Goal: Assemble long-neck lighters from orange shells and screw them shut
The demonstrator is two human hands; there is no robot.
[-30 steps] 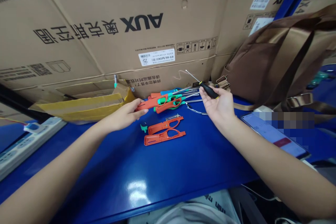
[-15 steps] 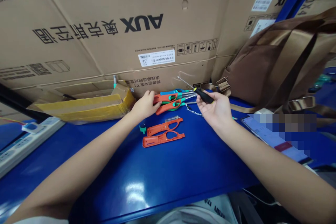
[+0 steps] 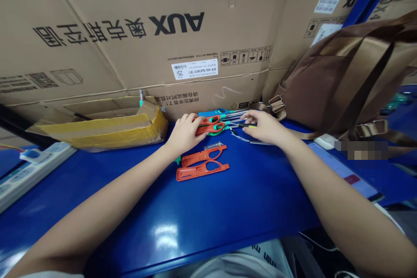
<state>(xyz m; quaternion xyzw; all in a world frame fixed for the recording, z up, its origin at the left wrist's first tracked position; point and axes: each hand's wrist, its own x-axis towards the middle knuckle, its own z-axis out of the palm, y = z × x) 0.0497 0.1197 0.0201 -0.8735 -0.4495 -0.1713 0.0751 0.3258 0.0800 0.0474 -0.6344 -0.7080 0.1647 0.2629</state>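
Observation:
My left hand [image 3: 185, 134] is closed over the handle ends of the orange gas lighters [image 3: 211, 120], which lie in a small stack with a blue lighter [image 3: 213, 113] behind. My right hand [image 3: 264, 126] is curled beside their metal tubes, with a black and yellow screwdriver [image 3: 246, 125] at its fingers; its shaft cannot be made out. Closer to me lie two open orange casing halves [image 3: 203, 172], a small clear part [image 3: 213, 145] and a green piece [image 3: 177, 160] partly behind my left wrist. A white wire [image 3: 239, 138] and a thin dark rod [image 3: 260, 142] lie below my right hand.
A yellow-taped cardboard box [image 3: 97, 129] stands at the left, near a white power strip [image 3: 35, 171]. Large cartons [image 3: 137, 61] wall off the back. A brown backpack [image 3: 339, 74] and a phone [image 3: 345, 169] are at the right on the blue table [image 3: 208, 217].
My right hand has lowered the screwdriver from above the table to beside the lighters' tubes, and its shaft no longer points up. My left hand has shifted slightly over the lighter handles.

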